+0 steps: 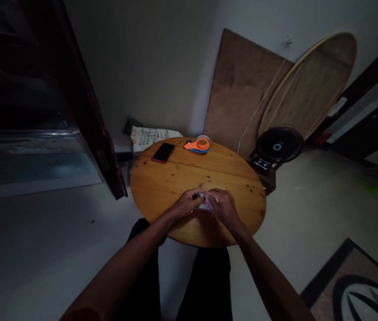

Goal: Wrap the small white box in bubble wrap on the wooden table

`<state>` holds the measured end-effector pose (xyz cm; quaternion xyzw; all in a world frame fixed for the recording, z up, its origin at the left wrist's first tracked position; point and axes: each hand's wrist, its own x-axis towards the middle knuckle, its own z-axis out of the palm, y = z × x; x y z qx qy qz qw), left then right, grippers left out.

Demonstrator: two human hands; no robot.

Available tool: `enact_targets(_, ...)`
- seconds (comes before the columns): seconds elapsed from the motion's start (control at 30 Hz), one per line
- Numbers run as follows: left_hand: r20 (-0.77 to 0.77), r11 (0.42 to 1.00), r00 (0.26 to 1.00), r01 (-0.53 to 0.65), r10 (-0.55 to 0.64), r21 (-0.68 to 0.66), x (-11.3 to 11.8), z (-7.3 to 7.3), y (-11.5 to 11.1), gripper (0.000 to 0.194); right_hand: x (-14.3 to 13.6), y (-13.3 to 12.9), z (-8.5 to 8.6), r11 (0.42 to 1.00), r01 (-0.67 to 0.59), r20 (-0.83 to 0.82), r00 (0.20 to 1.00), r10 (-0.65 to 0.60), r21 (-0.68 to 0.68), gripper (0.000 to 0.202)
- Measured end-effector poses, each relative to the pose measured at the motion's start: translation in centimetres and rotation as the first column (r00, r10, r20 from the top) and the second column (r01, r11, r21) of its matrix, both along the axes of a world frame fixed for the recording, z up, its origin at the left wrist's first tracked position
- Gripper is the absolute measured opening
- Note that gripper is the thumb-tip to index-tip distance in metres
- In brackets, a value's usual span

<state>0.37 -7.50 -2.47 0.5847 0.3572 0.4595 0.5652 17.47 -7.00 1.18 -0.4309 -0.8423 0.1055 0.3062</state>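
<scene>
Both hands meet over the near middle of a round wooden table. Between them is a small, pale, whitish-purple flat piece, blurred and mostly covered by fingers, so its kind cannot be made out. My left hand grips its left side, thumb on top. From the right, my right hand has its fingers closed on the same piece. Farther back on the table are an orange tape dispenser with a blue part under it and a phone with a dark screen and red edge.
A printed white sack stands behind the table's left side. At right is a dark round appliance, possibly a fan. A brown board and an oval wooden top lean against the wall. A dark door frame rises at left.
</scene>
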Motion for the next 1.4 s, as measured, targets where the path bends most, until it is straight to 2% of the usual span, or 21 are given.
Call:
enact_targets(0.07,-0.004,1.0,1.0,-0.017,0.017,0.005,0.1,0.1,-0.1,0.034,-0.2,-1.3,-0.7,0.988,0.046,0.048,0.997,-0.054,0.146,0.028)
enact_targets(0.13,-0.008,0.999,1.0,-0.028,0.028,0.023,0.3,0.2,-0.2,0.033,-0.4,-2.4,-1.5,0.97,0.07,0.06,0.994,-0.087,0.234,0.029)
enact_targets(0.3,-0.096,0.988,0.989,-0.101,0.113,0.118,0.4,-0.1,0.0,0.031,-0.3,-3.9,-3.7,0.949,0.082,0.155,0.979,-0.135,0.306,0.036)
enact_targets(0.43,-0.149,0.985,0.973,-0.17,0.173,0.034,0.3,-0.8,0.4,0.035,-0.3,-3.7,-4.5,0.923,0.19,0.17,0.951,-0.257,0.335,0.038)
enact_targets(0.6,-0.084,0.986,0.982,-0.168,0.167,-0.001,0.2,-0.9,0.3,0.039,-0.4,-3.1,-4.6,0.901,0.202,0.169,0.944,-0.283,0.383,0.036)
enact_targets(0.77,-0.111,0.982,0.979,-0.157,0.168,0.105,0.2,-0.3,-0.2,0.037,-0.4,-3.2,-4.6,0.862,0.165,0.173,0.945,-0.278,0.48,0.024)
enact_targets(0.93,-0.132,0.96,0.976,-0.135,0.171,0.247,0.3,-0.6,-0.2,0.029,-0.5,-3.2,-4.2,0.867,0.172,0.158,0.949,-0.273,0.467,0.023)
enact_targets(1.1,-0.147,0.951,0.969,-0.156,0.2,0.266,0.4,-0.8,-0.1,0.026,-0.4,-3.3,-4.0,0.869,0.198,0.118,0.953,-0.279,0.453,0.018)
enact_targets(1.23,-0.147,0.944,0.97,-0.144,0.194,0.297,0.5,-1.1,0.1,0.026,-0.4,-3.2,-3.9,0.88,0.157,0.161,0.954,-0.252,0.448,0.015)
enact_targets(1.4,-0.144,0.922,0.957,-0.193,0.253,0.335,0.6,-1.5,0.2,0.024,-0.2,-3.1,-4.1,0.896,0.151,0.183,0.952,-0.245,0.417,0.02)
